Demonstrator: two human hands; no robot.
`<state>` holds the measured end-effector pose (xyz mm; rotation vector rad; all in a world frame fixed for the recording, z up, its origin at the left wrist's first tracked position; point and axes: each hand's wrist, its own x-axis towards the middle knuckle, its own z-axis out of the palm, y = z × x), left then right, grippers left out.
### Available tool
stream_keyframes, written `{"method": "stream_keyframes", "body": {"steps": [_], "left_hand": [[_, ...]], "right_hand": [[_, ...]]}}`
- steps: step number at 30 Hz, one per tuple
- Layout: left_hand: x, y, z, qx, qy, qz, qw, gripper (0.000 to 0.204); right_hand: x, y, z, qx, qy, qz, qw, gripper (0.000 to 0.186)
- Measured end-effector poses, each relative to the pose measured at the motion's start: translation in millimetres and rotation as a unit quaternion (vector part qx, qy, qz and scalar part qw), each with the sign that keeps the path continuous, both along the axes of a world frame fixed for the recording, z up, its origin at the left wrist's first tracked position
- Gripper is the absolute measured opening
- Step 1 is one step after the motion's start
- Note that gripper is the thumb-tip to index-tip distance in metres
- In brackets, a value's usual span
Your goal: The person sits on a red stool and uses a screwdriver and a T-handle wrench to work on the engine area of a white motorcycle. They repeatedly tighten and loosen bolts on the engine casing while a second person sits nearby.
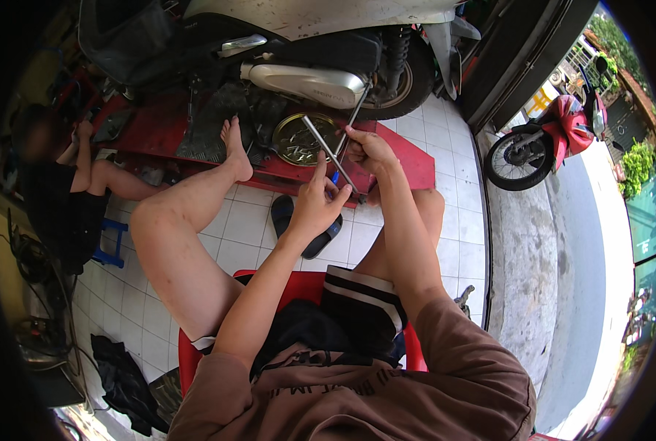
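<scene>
My right hand [368, 151] is closed on a long metal wrench [325, 137], whose two bars cross at an angle in front of the scooter. Below it my left hand [319, 198] grips the wrench's lower part near my thumb, with the index finger stretched upward along it. Something blue [336, 177] shows between my hands, too small to make out. Behind the wrench a round brass-coloured tray [292, 140] holds several small metal pieces on a red platform [409, 165]. The scooter's rear wheel [412, 88] is just beyond.
A co-worker [56, 184] sits at the left beside a blue stool [109, 246]. I sit on a red seat [291, 287], one bare foot [236, 154] raised, sandals [320, 239] below. A red motorbike [556, 132] stands outside the doorway. Black cloth [122, 375] lies bottom left.
</scene>
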<state>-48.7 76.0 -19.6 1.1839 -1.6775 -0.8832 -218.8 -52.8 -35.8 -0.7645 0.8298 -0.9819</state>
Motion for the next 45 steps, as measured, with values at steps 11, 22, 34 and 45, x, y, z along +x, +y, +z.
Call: {"method": "stream_keyframes", "body": {"steps": [11,22,34,45], "left_hand": [[0,6,12,0.019,-0.056,-0.108,0.992,0.052],[3,-43,-5,0.162,0.271,0.044,0.948,0.024],[-14,-17,33,-0.138,0.008,-0.061,0.988,0.034],[6,-27,-9,-0.029,-0.065,0.084,0.994,0.058]], "right_hand": [[-7,0,0,0.003,0.021,0.012,1.0,0.018],[-2,-2,-2,-0.011,0.053,-0.005,0.999,0.014],[12,7,-16,-0.059,0.053,0.122,0.989,0.019],[4,2,-8,-0.025,-0.021,0.105,0.994,0.017]]}}
